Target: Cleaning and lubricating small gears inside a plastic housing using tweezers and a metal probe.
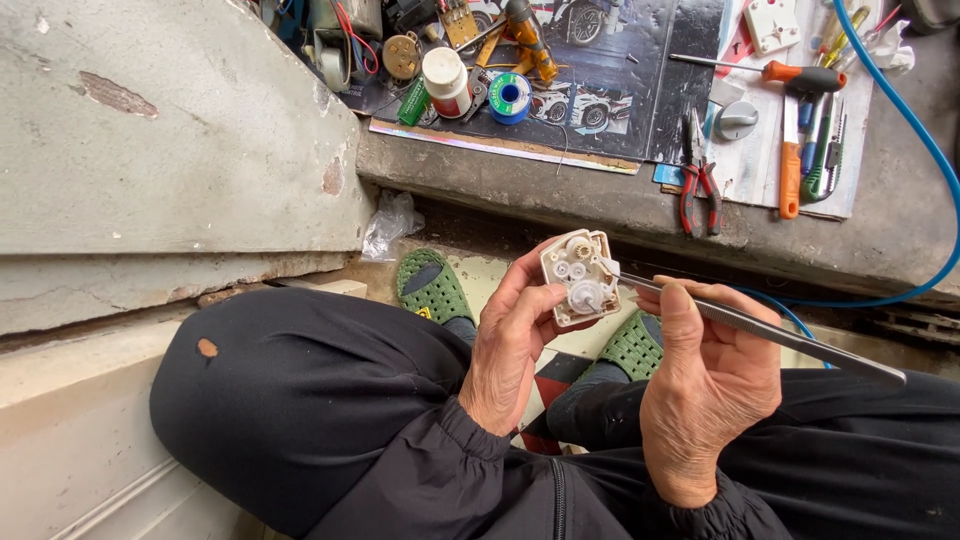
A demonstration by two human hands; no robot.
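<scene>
gearbox held open between two hands

tweezers [760, 332], long and of bright steel, lie gripped in the right hand [705, 385], fingers closed over the shaft, and their tip touches the right edge of a small white plastic gearbox with its cover off [581, 277]. the left hand [515, 340] is closed around that gearbox from below and the side, thumb pressed on its lower left corner, holding it tilted up above the knees. inside the casing small white gears show, the largest near the bottom.

below the hands, two green perforated rubber clogs [430, 287] rest on the floor, and the person's dark trousers [300, 390] fill the lower part of the view. a concrete ledge [520, 185] runs across beyond the feet. on it sit red-handled pliers [699, 180], an orange-handled screwdriver [790, 175], a white bottle with a red band [446, 82] and a blue spool of solder wire [511, 97]. a blue hose [925, 140] curves down the right side. a crumpled clear plastic bag [390, 222] lies under the ledge.
</scene>
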